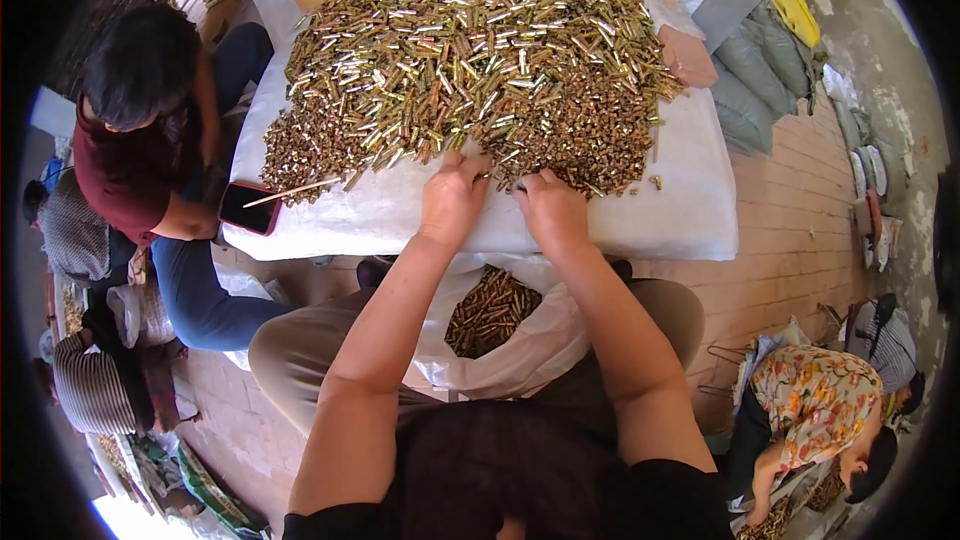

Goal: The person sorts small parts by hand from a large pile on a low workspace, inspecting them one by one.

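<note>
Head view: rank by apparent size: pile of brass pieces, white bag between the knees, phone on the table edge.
1. Pile of brass pieces, by far the largest.
2. White bag; it sits nearer the camera, so its true size is less sure.
3. Phone, clearly the smallest.

To our left we see a person in a dark red top (pixel 125 175) and blue trousers seated at the counter's (pixel 690 210) edge, a phone (pixel 249 208) with a red case beside them and a thin wooden stick (pixel 292 192) across it. Grey sacks (pixel 760 65) lie on the brick floor (pixel 790 240) at upper right. Lower right, we see someone in a flowered shirt (pixel 815 400) bent over.
</note>
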A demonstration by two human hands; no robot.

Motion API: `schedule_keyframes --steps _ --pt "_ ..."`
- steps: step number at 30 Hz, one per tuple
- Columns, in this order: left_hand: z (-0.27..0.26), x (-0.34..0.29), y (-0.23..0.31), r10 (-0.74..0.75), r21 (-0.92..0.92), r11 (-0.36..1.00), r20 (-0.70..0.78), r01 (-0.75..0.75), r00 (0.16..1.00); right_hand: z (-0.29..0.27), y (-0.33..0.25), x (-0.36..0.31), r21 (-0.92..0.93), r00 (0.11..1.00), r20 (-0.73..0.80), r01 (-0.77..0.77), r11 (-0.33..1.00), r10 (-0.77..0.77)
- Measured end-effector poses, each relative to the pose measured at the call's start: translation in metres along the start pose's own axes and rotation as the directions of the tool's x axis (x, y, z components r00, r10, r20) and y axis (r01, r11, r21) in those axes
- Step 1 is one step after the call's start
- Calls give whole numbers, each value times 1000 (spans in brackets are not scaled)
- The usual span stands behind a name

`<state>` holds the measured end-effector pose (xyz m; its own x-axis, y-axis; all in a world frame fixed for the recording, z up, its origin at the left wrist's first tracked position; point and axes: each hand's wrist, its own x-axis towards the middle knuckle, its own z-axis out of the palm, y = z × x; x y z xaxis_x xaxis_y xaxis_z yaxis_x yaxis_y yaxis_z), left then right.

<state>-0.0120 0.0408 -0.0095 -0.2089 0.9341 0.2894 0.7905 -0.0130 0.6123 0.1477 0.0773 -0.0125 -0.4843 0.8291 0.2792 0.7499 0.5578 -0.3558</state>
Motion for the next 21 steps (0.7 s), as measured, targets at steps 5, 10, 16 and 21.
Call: schedule_keyframes --steps 5,10,16,21 --pt "-15 -23 -4 22 -43 999 -96 -26 995 -16 15 -1 137 989 35 -145 980 142" --pt "-16 -35 6 -13 -62 998 -59 9 998 -9 14 -5 -85 997 42 -61 994 65" --pt "-8 -42 9 -302 -619 678 258 397 918 -12 -3 0 18 994 105 14 1000 -16" --pt "-19 -42 16 -320 -742 406 431 533 844 -17 5 -2 18 992 114 -57 998 54"
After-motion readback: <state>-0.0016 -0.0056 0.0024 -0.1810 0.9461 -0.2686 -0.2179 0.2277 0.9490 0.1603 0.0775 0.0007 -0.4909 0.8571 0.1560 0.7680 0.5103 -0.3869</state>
